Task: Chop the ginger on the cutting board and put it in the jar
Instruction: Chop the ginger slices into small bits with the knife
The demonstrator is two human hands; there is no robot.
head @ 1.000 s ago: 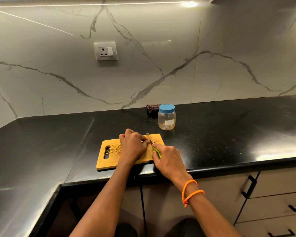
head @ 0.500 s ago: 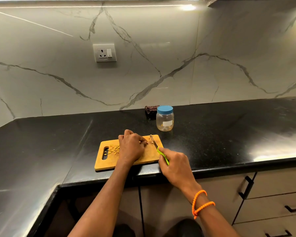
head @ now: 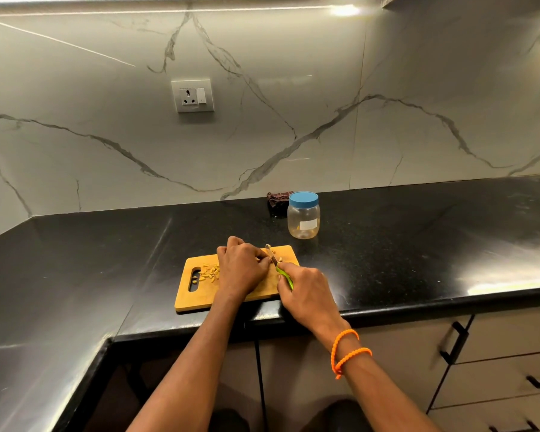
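Hands meet over the wooden cutting board (head: 200, 299), just below the middle of the frame. The left hand (head: 242, 269) lies knuckles-up with fingers curled, pinning a small piece of ginger (head: 258, 259) at its fingertips; most of that piece is hidden. The right hand (head: 309, 289), with an orange bracelet (head: 345, 350) at its wrist, grips the green-handled knife (head: 280, 269), blade angled up-left beside the left fingertips. Chopped ginger bits (head: 210, 273) lie at the board's left end near the handle slot. Up and right on the black countertop (head: 418, 244) stands the clear jar (head: 303, 220), blue lid on, a dark cloth (head: 278, 198) behind it.
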